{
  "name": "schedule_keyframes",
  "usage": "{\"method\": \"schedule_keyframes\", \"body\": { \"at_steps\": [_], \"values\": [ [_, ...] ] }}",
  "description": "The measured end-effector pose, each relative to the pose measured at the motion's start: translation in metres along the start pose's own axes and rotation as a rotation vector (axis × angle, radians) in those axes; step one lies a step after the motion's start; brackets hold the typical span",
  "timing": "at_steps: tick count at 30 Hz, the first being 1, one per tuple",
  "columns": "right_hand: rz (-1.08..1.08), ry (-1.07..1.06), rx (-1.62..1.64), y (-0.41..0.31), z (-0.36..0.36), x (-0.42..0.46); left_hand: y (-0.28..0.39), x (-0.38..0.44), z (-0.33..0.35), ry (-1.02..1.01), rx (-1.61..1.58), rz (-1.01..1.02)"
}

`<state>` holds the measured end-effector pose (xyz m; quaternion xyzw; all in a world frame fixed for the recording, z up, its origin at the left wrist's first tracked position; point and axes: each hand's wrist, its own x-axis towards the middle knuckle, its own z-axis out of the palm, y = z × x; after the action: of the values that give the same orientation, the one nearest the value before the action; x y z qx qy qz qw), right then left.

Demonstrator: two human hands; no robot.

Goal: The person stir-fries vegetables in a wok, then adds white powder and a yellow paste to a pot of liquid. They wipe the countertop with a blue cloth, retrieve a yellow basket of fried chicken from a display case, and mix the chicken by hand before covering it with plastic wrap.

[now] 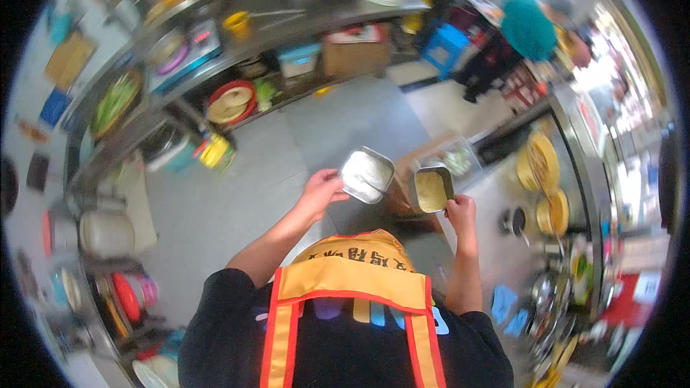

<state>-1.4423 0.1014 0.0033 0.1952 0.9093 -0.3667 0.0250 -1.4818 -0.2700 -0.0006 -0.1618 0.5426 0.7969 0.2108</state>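
In my left hand is a square metal container with white powder inside. My right hand grips the near right corner of a second metal container, which holds a yellowish powder. Both containers are held out in front of my body, apart from each other and above the grey floor. Beyond the right container sits a clear plastic tub with pale green contents, partly hidden and blurred.
A steel counter runs along the far side, carrying a digital scale and a yellow cup. Yellow tubs with long handles stand at the right. A blue stool is beyond. Another person is at the upper right.
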Motion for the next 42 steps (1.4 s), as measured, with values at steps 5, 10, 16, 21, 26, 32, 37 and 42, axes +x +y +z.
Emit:
{"method": "schedule_keyframes", "body": {
  "at_steps": [5, 10, 16, 21, 26, 32, 37, 42],
  "values": [
    [-0.256, -0.115, -0.133, -0.073, 0.093, 0.105, 0.033, 0.001, -0.079, 0.247, -0.179, 0.121],
    [-0.338, -0.34, -0.081, -0.21, 0.173, 0.179, 0.08, 0.017, -0.147, 0.467, -0.297, 0.259],
    [-0.58, -0.472, -0.163, -0.351, 0.27, 0.277, 0.136, 0.044, -0.199, 0.611, -0.457, 0.418],
    [-0.623, -0.52, -0.172, -0.459, 0.36, 0.338, 0.171, 0.05, -0.24, 0.709, -0.533, 0.478],
    [-0.538, -0.451, -0.136, -0.522, 0.456, 0.389, 0.214, 0.057, -0.289, 0.725, -0.565, 0.496],
    [-0.588, -0.4, -0.301, -0.511, 0.542, 0.478, 0.279, 0.099, -0.37, 0.645, -0.591, 0.415],
    [-0.074, -0.717, 0.273, -0.542, 0.553, 0.437, 0.318, 0.109, -0.448, 0.575, -0.547, 0.448],
    [0.154, -0.415, 0.446, -0.579, 0.532, 0.367, 0.355, 0.106, -0.499, 0.564, -0.476, 0.427]
  ]
}}
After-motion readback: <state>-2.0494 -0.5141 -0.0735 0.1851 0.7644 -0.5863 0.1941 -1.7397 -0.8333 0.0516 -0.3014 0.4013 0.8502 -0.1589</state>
